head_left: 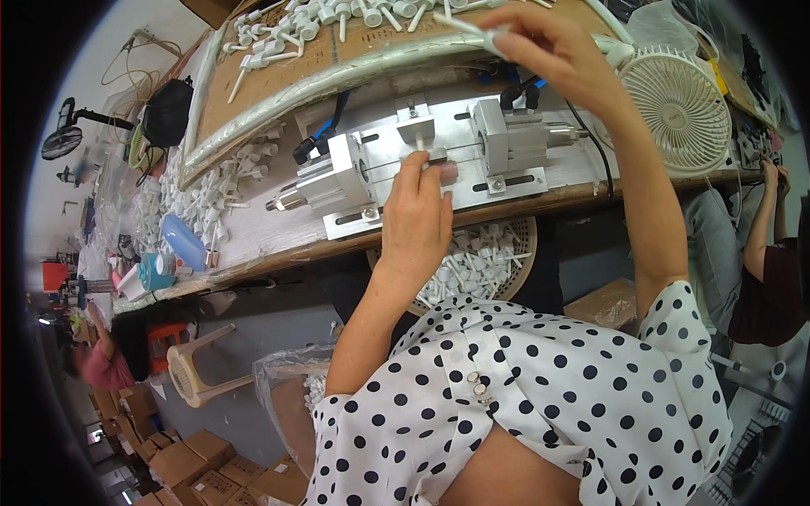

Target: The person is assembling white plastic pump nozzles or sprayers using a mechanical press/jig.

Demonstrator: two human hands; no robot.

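My left hand (416,207) is at the middle of a metal clamping fixture (460,185), its fingers closed around a white plastic piece whose thin stem (419,143) points toward the fixture's small upright block. The fingers hide the rest of that piece. Raised at the upper right, over the edge of the cardboard-lined tray, my right hand (548,52) pinches a white stemmed cap (494,40) with its stem pointing left. Metal cylinder units (342,173) stand at both ends of the fixture.
A cardboard-lined tray (278,84) holds several white stemmed caps behind the fixture. More lie heaped on the bench at left, beside a blue bottle (184,240). Below the bench edge sits a basket (527,253) of white pieces. A fan (673,110) stands at right; other people work nearby.
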